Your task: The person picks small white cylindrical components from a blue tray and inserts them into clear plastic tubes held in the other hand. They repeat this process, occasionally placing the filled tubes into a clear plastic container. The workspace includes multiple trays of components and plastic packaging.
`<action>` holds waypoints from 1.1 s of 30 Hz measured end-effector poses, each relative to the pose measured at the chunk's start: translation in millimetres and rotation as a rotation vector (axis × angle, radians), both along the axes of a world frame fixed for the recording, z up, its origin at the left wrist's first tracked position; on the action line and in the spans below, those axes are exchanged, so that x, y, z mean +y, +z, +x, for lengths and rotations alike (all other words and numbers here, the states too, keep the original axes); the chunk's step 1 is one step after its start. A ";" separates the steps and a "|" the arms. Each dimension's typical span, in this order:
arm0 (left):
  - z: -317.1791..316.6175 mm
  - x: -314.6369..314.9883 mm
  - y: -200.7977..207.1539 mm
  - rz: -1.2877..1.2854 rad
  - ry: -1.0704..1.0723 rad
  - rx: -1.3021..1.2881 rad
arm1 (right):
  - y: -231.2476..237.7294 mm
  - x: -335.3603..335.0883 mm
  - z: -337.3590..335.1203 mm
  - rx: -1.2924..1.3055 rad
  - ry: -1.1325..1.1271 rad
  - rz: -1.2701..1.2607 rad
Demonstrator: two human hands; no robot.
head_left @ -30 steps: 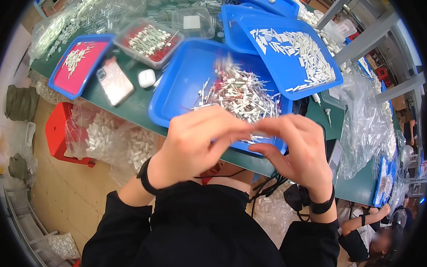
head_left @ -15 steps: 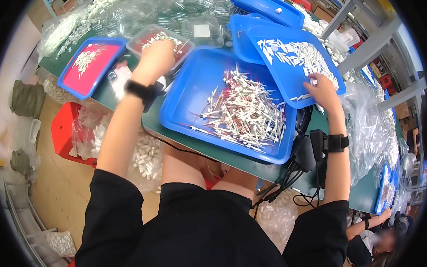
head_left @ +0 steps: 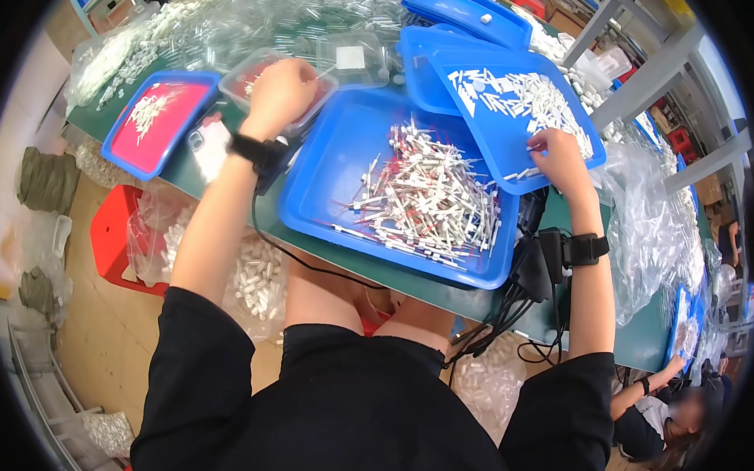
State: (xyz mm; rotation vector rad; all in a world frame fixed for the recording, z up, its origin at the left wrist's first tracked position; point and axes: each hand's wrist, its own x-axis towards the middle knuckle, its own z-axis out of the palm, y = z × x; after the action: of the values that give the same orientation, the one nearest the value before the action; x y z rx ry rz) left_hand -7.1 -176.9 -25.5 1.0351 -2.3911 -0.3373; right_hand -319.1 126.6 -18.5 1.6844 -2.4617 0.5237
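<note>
My left hand (head_left: pixel 284 91) is over a clear plastic box (head_left: pixel 322 99) of thin white sticks, fingers curled down. What its fingertips grip is hidden. At the near edge of a tilted blue tray (head_left: pixel 481 132), my right hand (head_left: pixel 560 156) pinches a small white tube (head_left: pixel 533 149) between thumb and finger. Loose short white tubes (head_left: pixel 547 105) lie in that tray. Between my hands, a larger blue tray (head_left: pixel 309 188) holds a heap of white sticks with tubes on them (head_left: pixel 434 200), some with red parts.
A pink-lined blue tray (head_left: pixel 121 149) with white sticks and a phone (head_left: pixel 212 146) lie left. Behind are a lidded clear box (head_left: pixel 351 60) and clear plastic pieces. Black cables (head_left: pixel 520 293) hang at the table's front edge. Grey posts (head_left: pixel 638 93) and a co-worker (head_left: pixel 657 417) are at right.
My left hand has shifted slightly right over the clear box. My right hand has drawn back a little toward the near edge of the tilted tray, and a white tube now shows at its fingertips.
</note>
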 end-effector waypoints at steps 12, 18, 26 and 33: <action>35.1 155.0 61.8 0.124 -0.598 0.624 | 77.4 17.8 103.8 -0.410 0.154 -0.321; 45.1 193.0 62.2 0.112 -0.614 0.661 | 89.1 39.7 176.7 -0.855 0.382 -0.368; 41.7 199.5 56.3 0.144 -0.686 0.661 | 85.2 53.5 176.7 -0.802 0.312 -0.378; 40.0 198.1 59.0 0.662 -0.824 0.537 | 79.0 46.2 191.3 -0.128 0.428 -0.363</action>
State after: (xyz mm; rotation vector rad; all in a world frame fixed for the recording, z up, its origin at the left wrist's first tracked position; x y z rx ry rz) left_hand 32.9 21.2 33.5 0.0602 -2.0920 -1.5459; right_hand -127.8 172.8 60.6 2.0596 -1.9110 1.0787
